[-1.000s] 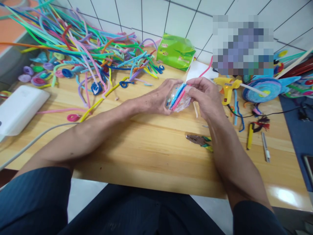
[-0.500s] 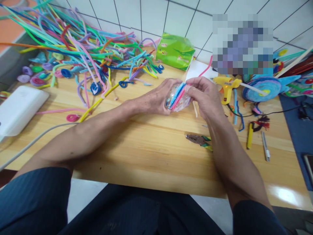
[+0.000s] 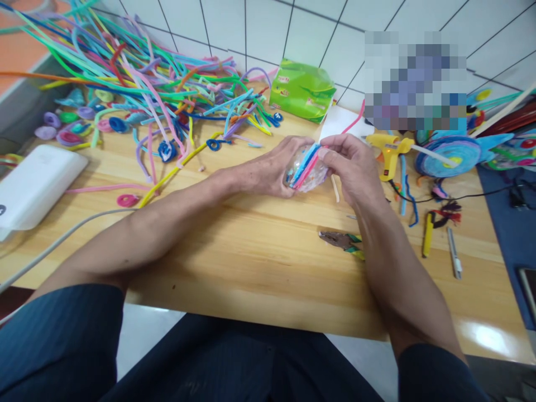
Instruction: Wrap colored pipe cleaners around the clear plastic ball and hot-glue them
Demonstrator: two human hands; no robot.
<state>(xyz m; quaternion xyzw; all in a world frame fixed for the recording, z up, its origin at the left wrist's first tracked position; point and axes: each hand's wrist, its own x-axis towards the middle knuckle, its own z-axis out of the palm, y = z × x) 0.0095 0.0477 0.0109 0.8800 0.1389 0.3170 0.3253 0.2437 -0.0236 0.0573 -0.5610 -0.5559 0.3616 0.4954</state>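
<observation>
My left hand (image 3: 272, 168) is wrapped round a clear, rounded plastic piece (image 3: 317, 178), perhaps part of a bottle. Blue pipe cleaners (image 3: 303, 166) and a pink pipe cleaner (image 3: 307, 172) lie side by side across it. At their upper end, my right hand (image 3: 350, 161) pinches the pink strand between thumb and forefinger. A pink length (image 3: 357, 118) sticks out beyond the right hand; whether it is the same strand is hidden. Pliers (image 3: 340, 240) lie on the table by my right forearm, which covers their handles.
A tangle of pipe cleaners (image 3: 167, 95) fills the back left, near a white power bank (image 3: 39, 187). A green packet (image 3: 300, 89) leans at the wall. On the right are a yellow glue gun (image 3: 389, 153), a blue coiled fish shape (image 3: 450, 156) and a yellow cutter (image 3: 427, 234).
The view has shifted very slightly. Both hands keep nearly the same hold on the plastic piece and the pink pipe cleaner.
</observation>
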